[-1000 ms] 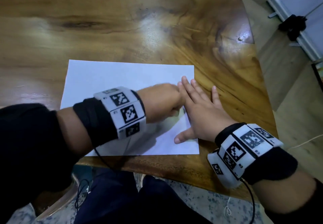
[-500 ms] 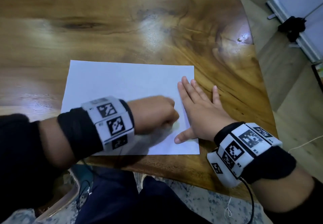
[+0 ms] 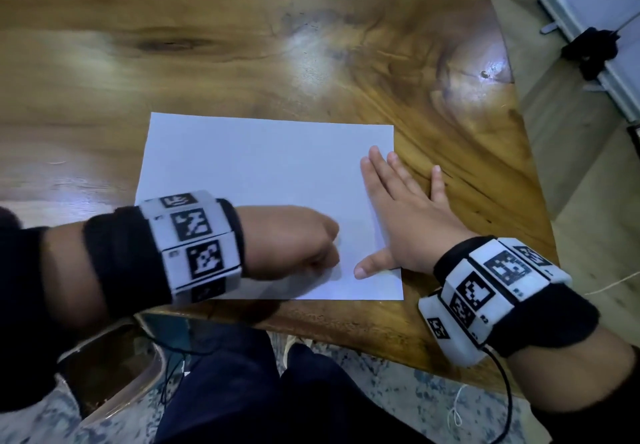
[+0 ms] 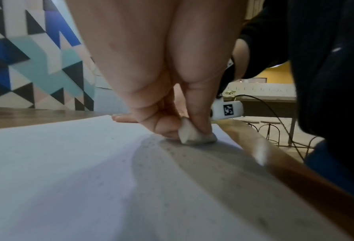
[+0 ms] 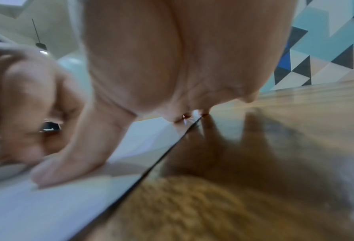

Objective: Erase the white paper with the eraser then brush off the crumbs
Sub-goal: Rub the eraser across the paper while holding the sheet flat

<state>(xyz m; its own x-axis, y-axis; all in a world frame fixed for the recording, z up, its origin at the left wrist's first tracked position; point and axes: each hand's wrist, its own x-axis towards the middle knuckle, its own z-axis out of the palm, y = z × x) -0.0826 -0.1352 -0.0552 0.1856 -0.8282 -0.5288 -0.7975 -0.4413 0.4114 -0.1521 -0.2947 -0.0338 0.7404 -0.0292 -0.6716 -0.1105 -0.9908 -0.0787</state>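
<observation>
Left hand (image 3: 294,241): we note fingers curled round a small white worn eraser (image 4: 189,134), pressing it to the sheet's near right part.
Right hand (image 3: 405,221): we record it flat, fingers straight, palm down across the sheet's right edge, thumb on the sheet, little finger on wood.
Sheet: white rectangular paper (image 3: 256,180), lying flat near the desk's front edge.
Crumbs: we see fine grey specks (image 4: 149,143) just beside the eraser.
Desk: glossy brown wooden desk (image 3: 242,38).
</observation>
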